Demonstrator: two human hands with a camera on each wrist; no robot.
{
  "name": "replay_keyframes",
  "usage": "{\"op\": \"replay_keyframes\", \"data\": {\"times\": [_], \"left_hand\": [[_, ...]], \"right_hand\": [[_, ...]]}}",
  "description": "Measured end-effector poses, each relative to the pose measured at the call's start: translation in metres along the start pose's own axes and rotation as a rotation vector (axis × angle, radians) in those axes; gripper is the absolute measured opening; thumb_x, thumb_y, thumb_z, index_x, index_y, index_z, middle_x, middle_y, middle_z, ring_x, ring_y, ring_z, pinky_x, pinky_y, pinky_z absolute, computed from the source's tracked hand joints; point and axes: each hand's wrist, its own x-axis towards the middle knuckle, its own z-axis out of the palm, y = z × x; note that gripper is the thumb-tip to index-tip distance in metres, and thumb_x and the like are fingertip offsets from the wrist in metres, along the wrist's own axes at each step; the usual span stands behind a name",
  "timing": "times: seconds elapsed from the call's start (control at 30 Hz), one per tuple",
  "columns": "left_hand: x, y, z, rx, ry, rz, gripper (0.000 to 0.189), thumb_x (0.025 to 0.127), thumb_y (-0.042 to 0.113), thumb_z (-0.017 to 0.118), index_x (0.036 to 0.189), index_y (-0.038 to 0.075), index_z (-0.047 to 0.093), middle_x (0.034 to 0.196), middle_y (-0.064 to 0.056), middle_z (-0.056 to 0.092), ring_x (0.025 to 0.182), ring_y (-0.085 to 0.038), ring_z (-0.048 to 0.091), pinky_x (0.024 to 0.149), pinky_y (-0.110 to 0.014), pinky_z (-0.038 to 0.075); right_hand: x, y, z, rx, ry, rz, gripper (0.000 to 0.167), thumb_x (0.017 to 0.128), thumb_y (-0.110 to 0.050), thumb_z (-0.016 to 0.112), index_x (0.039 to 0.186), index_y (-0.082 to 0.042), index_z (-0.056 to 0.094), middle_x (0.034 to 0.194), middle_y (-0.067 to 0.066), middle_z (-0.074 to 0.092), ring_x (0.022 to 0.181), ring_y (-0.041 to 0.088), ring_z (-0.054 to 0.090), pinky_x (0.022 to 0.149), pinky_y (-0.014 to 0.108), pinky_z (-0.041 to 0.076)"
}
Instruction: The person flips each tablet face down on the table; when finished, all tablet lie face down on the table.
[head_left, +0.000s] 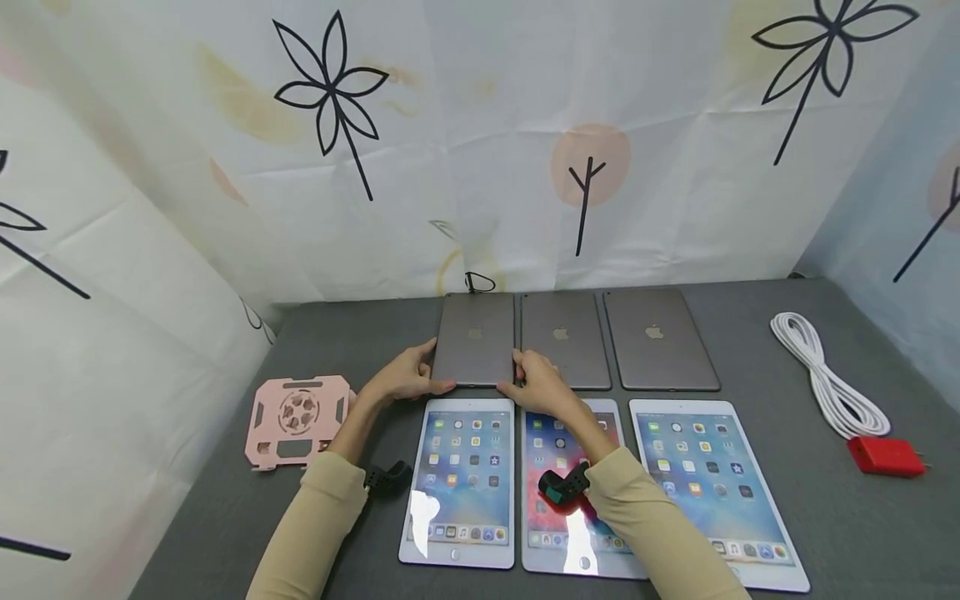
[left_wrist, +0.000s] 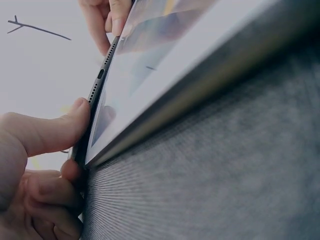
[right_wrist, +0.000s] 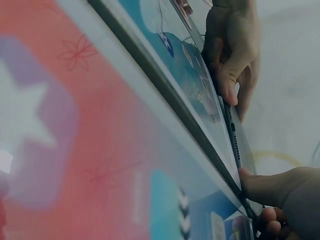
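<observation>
A grey tablet (head_left: 475, 342) lies face down at the left of the back row, its apple logo showing. My left hand (head_left: 408, 372) grips its near left corner, thumb along the near edge and fingers at the side. At the near right corner my right hand (head_left: 543, 385) holds it the same way. Both wrist views show the tablet's thin edge with a charging port (left_wrist: 101, 74) and speaker holes between the two thumbs. Just in front lies a white tablet (head_left: 462, 483), screen lit. Under my right forearm is a second white tablet (head_left: 536, 467), partly hidden.
Two more grey tablets, a middle one (head_left: 564, 342) and a right one (head_left: 660, 342), continue the back row. A third white tablet (head_left: 701, 475) lies front right. A pink stand (head_left: 300, 417) is at left; a coiled white cable (head_left: 832, 379) and red plug (head_left: 887, 457) lie right.
</observation>
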Motion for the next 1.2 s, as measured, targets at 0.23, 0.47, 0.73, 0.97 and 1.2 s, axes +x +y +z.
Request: {"op": "replay_keyframes", "data": {"times": [0.23, 0.47, 0.73, 0.97, 1.2], "left_hand": [[-0.001, -0.001, -0.002, 0.058, -0.006, 0.034, 0.104, 0.088, 0.030, 0.081, 0.163, 0.001, 0.015, 0.048, 0.009, 0.036, 0.042, -0.006, 0.030, 0.046, -0.024, 0.026], [-0.001, -0.001, -0.002, 0.076, -0.002, 0.024, 0.104, 0.089, 0.031, 0.081, 0.164, 0.002, 0.014, 0.048, 0.009, 0.037, 0.042, -0.007, 0.033, 0.046, -0.024, 0.027], [-0.004, 0.003, -0.003, 0.068, -0.002, 0.024, 0.103, 0.090, 0.028, 0.080, 0.163, 0.001, 0.013, 0.048, 0.008, 0.037, 0.042, -0.007, 0.035, 0.046, -0.024, 0.028], [-0.004, 0.005, -0.005, 0.092, -0.014, 0.032, 0.100, 0.091, 0.026, 0.078, 0.162, -0.002, 0.014, 0.049, 0.007, 0.039, 0.042, -0.008, 0.036, 0.046, -0.024, 0.028], [-0.002, 0.008, -0.005, 0.169, -0.046, -0.001, 0.101, 0.093, 0.029, 0.076, 0.163, -0.003, 0.011, 0.052, 0.007, 0.045, 0.044, -0.008, 0.041, 0.049, -0.024, 0.033]], "right_hand": [[0.000, 0.000, 0.002, -0.012, 0.013, -0.012, 0.033, 0.092, -0.018, 0.075, 0.078, -0.003, 0.048, 0.073, 0.005, 0.044, 0.066, 0.017, 0.036, 0.068, 0.033, 0.025], [0.001, 0.009, 0.007, 0.001, 0.022, -0.019, 0.061, 0.096, -0.028, 0.070, 0.137, 0.014, 0.053, 0.084, 0.009, 0.051, 0.079, 0.022, 0.044, 0.077, 0.037, 0.027], [-0.002, -0.008, 0.001, -0.042, -0.012, 0.052, 0.064, 0.095, -0.020, 0.073, 0.143, 0.014, 0.048, 0.086, 0.011, 0.052, 0.079, 0.022, 0.043, 0.075, 0.034, 0.026], [-0.002, -0.011, 0.001, -0.057, -0.003, 0.034, 0.056, 0.095, -0.020, 0.073, 0.136, 0.014, 0.055, 0.086, 0.012, 0.054, 0.079, 0.023, 0.045, 0.074, 0.034, 0.027], [-0.019, -0.006, -0.011, -0.013, -0.069, -0.034, 0.060, 0.096, -0.016, 0.070, 0.147, 0.008, 0.048, 0.104, 0.016, 0.059, 0.087, 0.021, 0.051, 0.077, 0.032, 0.043]]}}
